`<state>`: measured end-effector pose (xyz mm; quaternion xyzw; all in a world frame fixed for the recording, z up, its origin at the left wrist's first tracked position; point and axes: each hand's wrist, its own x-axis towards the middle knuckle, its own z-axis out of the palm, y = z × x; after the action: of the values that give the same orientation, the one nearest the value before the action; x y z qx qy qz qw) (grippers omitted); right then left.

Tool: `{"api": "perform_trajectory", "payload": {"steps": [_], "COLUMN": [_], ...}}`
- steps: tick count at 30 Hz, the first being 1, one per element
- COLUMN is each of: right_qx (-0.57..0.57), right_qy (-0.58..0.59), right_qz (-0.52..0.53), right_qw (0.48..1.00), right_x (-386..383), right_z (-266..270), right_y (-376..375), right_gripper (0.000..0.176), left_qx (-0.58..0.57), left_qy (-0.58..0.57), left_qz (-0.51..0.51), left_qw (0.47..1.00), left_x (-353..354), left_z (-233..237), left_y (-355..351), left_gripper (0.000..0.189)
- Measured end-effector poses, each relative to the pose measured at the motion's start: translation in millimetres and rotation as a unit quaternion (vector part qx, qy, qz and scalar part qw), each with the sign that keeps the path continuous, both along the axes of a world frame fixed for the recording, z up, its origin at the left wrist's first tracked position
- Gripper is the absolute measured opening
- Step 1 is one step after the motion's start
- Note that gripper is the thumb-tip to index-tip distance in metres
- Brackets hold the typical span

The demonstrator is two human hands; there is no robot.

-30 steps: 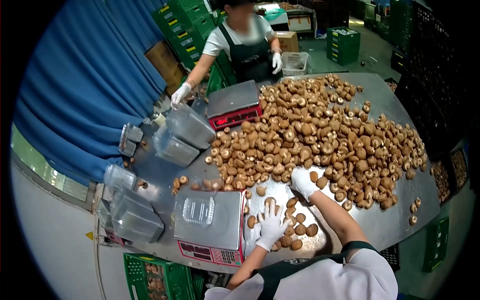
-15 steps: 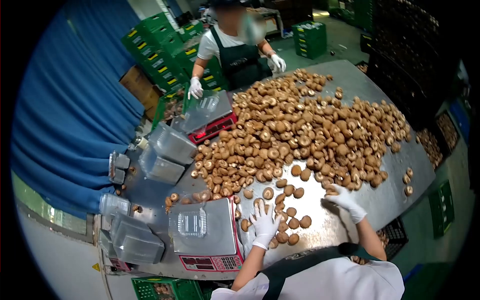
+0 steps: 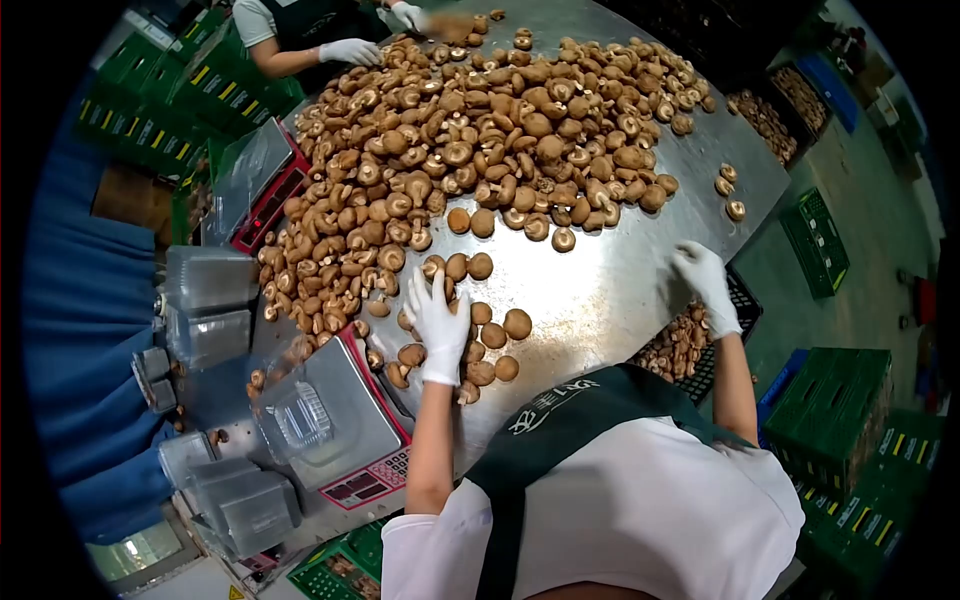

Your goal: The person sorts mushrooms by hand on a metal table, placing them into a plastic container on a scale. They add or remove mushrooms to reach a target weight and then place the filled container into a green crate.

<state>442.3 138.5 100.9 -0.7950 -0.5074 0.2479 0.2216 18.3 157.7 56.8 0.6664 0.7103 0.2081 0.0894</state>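
My left hand (image 3: pixel 437 325), in a white glove, lies with its fingers spread over a small group of brown shiitake mushrooms (image 3: pixel 493 335) on the metal table. Its fingertips touch mushrooms at the group's upper left. My right hand (image 3: pixel 706 285), also gloved, is at the table's right edge, above a black crate (image 3: pixel 741 308) holding mushrooms. Its fingers are loosely bent and apart, with nothing visible in them. Beyond my hands rises a large heap of shiitake mushrooms (image 3: pixel 480 130).
Left of my left hand stands a scale (image 3: pixel 385 425) carrying a clear plastic box (image 3: pixel 298 415). Stacked clear trays (image 3: pixel 245 505) sit at the table's left edge. Across the table a co-worker's gloved hand (image 3: pixel 350 52) touches the heap, near another scale (image 3: pixel 275 190). Green crates (image 3: pixel 830 415) stand at right.
My right hand has moved away from the heap's near edge to the table's right edge, over the black crate. My left hand stays on the small group. The view has turned and shifted.
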Motion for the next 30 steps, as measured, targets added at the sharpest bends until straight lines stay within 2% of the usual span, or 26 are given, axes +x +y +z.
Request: {"api": "perform_trajectory", "payload": {"steps": [1, 3, 5, 7, 9, 10, 13, 15, 16, 17, 19, 21, 23, 24, 27, 28, 30], "right_qx": [0.013, 0.056, 0.113, 0.062, 0.046, 0.061, 0.069, 0.138, 0.163, 0.151, 0.175, 0.187, 0.14, 0.193, 0.246, 0.289, 0.285], "right_qy": [0.043, 0.004, -0.101, -0.157, -0.283, -0.288, -0.113, -0.139, -0.14, -0.118, -0.087, -0.045, 0.064, 0.093, 0.108, 0.092, 0.015], "right_qz": [0.026, 0.106, 0.175, 0.188, 0.202, 0.205, 0.254, 0.269, 0.273, 0.272, 0.303, 0.349, 0.395, 0.393, 0.36, 0.286, 0.205], "right_qw": [0.999, 0.993, 0.973, 0.968, 0.936, 0.934, 0.958, 0.943, 0.938, 0.943, 0.933, 0.917, 0.906, 0.894, 0.893, 0.909, 0.936], "right_x": [-21, -63, -102, -136, -165, -176, -187, -192, -193, -194, -190, -186, -186, -189, -177, -171, -150], "right_z": [-1, 4, 10, 1, -13, -18, -46, -54, -53, -55, -56, -48, -37, -29, -34, -36, -50], "right_y": [14, 46, 76, 106, 107, 105, 93, 69, 59, 51, 39, 28, 19, 12, 17, 22, 42], "right_gripper": [0.041, 0.047, 0.055, 0.066, 0.073, 0.073, 0.068, 0.066, 0.065, 0.063, 0.058, 0.044, 0.039, 0.034, 0.032, 0.033, 0.036], "left_qx": [0.01, 0.032, 0.024, -0.051, -0.127, -0.178, -0.086, -0.079, -0.077, -0.083, -0.076, -0.021, -0.01, 0.014, 0.069, 0.091, 0.112], "left_qy": [-0.011, -0.023, 0.006, 0.022, 0.056, 0.089, 0.14, 0.146, 0.126, 0.1, 0.128, 0.102, 0.073, 0.045, -0.029, -0.037, -0.076], "left_qz": [-0.029, -0.087, -0.116, -0.131, -0.155, -0.16, -0.176, -0.201, -0.198, -0.203, -0.21, -0.21, -0.204, -0.205, -0.179, -0.163, -0.142], "left_qw": [0.999, 0.995, 0.993, 0.99, 0.978, 0.967, 0.971, 0.965, 0.969, 0.971, 0.966, 0.972, 0.976, 0.978, 0.981, 0.982, 0.981], "left_x": [6, 16, 34, 54, 65, 69, 63, 56, 54, 48, 39, 36, 33, 30, 27, 25, 26], "left_z": [6, 11, 15, 22, 8, 8, -10, -24, -17, -22, -23, -18, -9, -9, 2, 3, 13], "left_y": [14, 48, 84, 111, 130, 132, 114, 93, 77, 63, 35, 10, -7, -13, -18, -14, 0], "left_gripper": [0.058, 0.061, 0.069, 0.078, 0.087, 0.092, 0.089, 0.082, 0.07, 0.067, 0.063, 0.061, 0.055, 0.051, 0.037, 0.037, 0.039]}}
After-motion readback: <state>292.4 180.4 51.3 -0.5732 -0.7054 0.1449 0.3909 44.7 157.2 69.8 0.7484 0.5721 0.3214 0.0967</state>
